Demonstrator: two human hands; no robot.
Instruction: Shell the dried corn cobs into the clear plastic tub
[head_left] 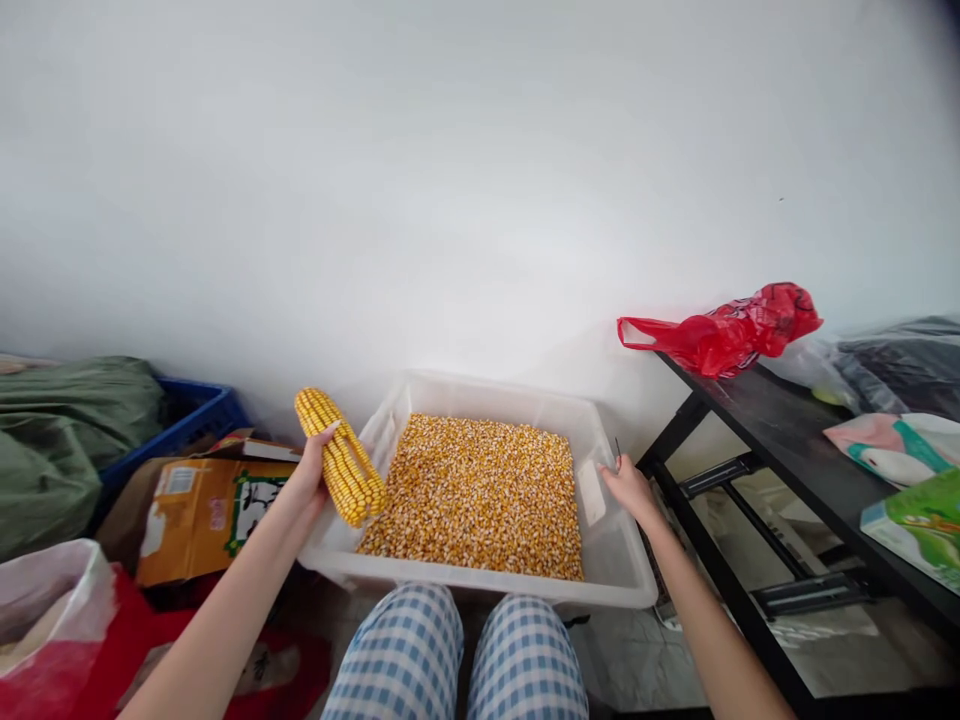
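Note:
My left hand is closed around an ear of corn, tilted over the left rim of the bin. A narrow groove without kernels runs along the cob's right side. Over the opposite rim, my right hand is closed on a thin dark rod-like tool; only a short length shows above the fingers, so its kind is unclear. Between the hands stands a translucent plastic bin. Loose yellow corn kernels cover its bottom in a broad layer.
Checkered knees press close to the bin's near side. To the right is a black table bearing a red plastic bag and packages. An orange cardboard box, a blue crate and bags crowd the left. A white wall rises behind.

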